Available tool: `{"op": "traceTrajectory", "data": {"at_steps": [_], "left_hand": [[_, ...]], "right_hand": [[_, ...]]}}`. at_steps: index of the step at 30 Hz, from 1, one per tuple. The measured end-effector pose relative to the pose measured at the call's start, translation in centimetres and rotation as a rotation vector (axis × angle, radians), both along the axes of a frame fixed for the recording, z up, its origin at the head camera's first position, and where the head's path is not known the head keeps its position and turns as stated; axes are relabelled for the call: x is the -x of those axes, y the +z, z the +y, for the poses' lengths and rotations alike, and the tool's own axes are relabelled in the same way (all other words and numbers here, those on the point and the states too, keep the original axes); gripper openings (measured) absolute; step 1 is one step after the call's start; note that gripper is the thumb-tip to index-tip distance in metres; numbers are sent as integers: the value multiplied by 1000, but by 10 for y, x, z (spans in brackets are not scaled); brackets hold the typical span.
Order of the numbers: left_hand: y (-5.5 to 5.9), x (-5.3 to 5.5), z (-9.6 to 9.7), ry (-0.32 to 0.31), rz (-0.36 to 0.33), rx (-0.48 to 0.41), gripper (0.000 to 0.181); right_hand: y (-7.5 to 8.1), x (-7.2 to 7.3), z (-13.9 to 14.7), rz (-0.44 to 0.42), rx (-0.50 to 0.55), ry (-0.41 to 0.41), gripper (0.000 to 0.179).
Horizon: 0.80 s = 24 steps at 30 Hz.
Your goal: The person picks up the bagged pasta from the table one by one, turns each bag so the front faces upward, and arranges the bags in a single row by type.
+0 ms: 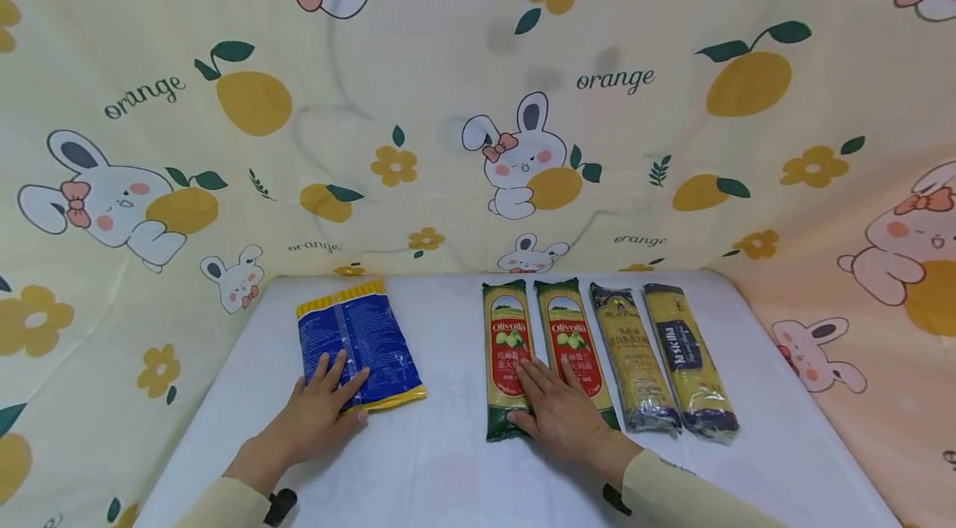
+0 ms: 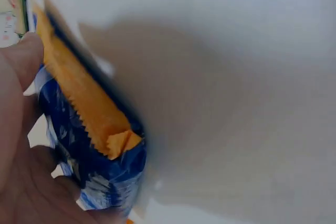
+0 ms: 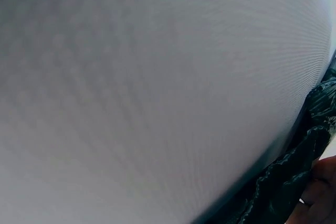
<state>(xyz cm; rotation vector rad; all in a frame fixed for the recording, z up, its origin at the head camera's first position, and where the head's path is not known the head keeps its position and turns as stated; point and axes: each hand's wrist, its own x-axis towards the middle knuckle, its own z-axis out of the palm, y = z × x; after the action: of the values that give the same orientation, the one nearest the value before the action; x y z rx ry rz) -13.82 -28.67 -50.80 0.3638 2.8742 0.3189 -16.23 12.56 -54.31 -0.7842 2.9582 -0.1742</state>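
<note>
A blue plastic bag with yellow ends point(image 1: 377, 358) lies at the left on the white table. My left hand point(image 1: 317, 416) rests on its near part, fingers spread. In the left wrist view the thumb point(image 2: 26, 59) lies along the bag's yellow serrated edge point(image 2: 86, 103). Toward the right, two red-labelled Olivoila spaghetti packs stand out, a left one point(image 1: 509, 320) and a right one point(image 1: 573, 320), lying side by side. Across their lower halves lies my right hand point(image 1: 563, 412), fingers extended. The right wrist view catches a dark green pack end point(image 3: 283, 182) beside the fingers point(image 3: 320, 192).
Right of the Olivoila packs lie a gold pasta pack point(image 1: 635, 358) and another pasta pack with a dark blue label point(image 1: 689, 354). Behind the white table point(image 1: 441, 466) hangs a cream cloth point(image 1: 448, 38) printed with rabbits and oranges.
</note>
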Motion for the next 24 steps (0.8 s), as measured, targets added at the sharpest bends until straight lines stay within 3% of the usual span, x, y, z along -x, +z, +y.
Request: {"op": "traceTrajectory", "data": {"at_steps": [9, 15, 20, 24], "left_hand": [[-4, -33, 16, -71, -35, -62, 56], [-3, -46, 19, -154, -27, -92, 49], [7, -44, 25, -154, 23, -60, 39], [24, -28, 32, -102, 115, -2, 27]], "right_hand": [[0, -1, -2, -8, 1, -9, 80], [1, -1, 1, -13, 4, -14, 80], [5, -2, 1, -14, -1, -13, 80], [18, -6, -12, 36, 15, 14, 72]]}}
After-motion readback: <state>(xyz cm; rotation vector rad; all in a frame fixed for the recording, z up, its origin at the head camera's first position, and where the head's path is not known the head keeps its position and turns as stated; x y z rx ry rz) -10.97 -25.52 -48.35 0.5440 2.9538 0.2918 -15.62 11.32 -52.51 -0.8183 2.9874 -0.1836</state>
